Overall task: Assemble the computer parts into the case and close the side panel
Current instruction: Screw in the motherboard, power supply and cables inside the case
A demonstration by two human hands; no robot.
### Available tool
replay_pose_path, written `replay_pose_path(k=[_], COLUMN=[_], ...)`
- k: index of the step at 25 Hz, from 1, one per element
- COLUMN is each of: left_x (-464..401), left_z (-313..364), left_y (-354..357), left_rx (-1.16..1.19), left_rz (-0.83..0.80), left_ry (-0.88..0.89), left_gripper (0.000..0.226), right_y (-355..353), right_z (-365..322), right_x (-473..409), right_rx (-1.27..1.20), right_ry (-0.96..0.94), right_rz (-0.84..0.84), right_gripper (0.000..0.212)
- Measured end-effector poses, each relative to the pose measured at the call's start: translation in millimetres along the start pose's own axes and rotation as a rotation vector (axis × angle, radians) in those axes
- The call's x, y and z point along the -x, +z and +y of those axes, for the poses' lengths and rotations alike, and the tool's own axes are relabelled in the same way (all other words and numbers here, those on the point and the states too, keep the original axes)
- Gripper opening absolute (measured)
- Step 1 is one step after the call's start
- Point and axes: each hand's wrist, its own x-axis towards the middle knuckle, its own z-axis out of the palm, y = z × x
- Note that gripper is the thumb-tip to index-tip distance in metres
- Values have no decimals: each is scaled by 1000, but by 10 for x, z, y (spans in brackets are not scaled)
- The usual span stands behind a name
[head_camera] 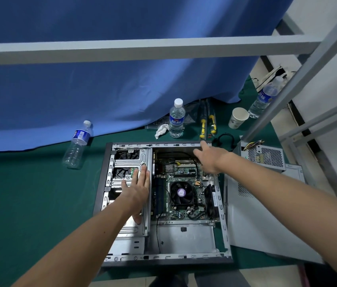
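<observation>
I see the case (163,259) lying open-side up on the green worktop (29,204), so parts drop straight in. My left hand (137,189) lies flat on the drive cage (129,160), steadying it; my right hand (209,159) reaches relaxed, holding nothing, over the motherboard (182,177). The side panel (266,224) and power supply (264,156) wait alongside.

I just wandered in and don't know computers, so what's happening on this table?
A person is putting a desktop computer together. The open case lies flat on a green mat. The left hand rests flat on the metal drive cage; the right hand reaches over the motherboard near the case's far edge. The power supply and side panel still lie outside, to the right.
</observation>
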Motion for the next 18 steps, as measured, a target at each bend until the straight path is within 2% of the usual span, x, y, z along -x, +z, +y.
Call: replay_pose_path(k=[1, 4, 5, 7, 9, 10, 13, 15, 18], left_x=[0, -1, -2, -6, -16, -24, -56, -68, -69], left_z=[3, 9, 10, 9, 0, -2, -4, -6, -6], left_y=[-2, -3, 1, 7, 12, 16, 28, 38, 51], left_rx=[1, 11, 13, 22, 43, 52, 59, 62, 75], left_rz=[0, 0, -4, -7, -10, -13, -23, -21, -18], left_ry=[0, -3, -5, -5, -2, -1, -3, -2, -1], left_gripper=[156, 155, 155, 156, 156, 157, 158, 158, 158], right_y=[-7, 62, 97, 100, -2, -48, -102, -31, 36], right_z=[7, -13, -25, -17, -12, -8, -24, -56, -91], right_x=[2, 56, 68, 49, 16, 2, 32, 60, 40], right_rx=[22, 163, 194, 212, 149, 104, 146, 255, 305], right_ry=[-50, -52, -2, 61, 63, 44, -114, -126, 20], right_rz=[29, 202, 219, 113, -42, -67, 0, 61, 140], right_gripper=[53, 26, 29, 31, 45, 54, 67, 55, 28])
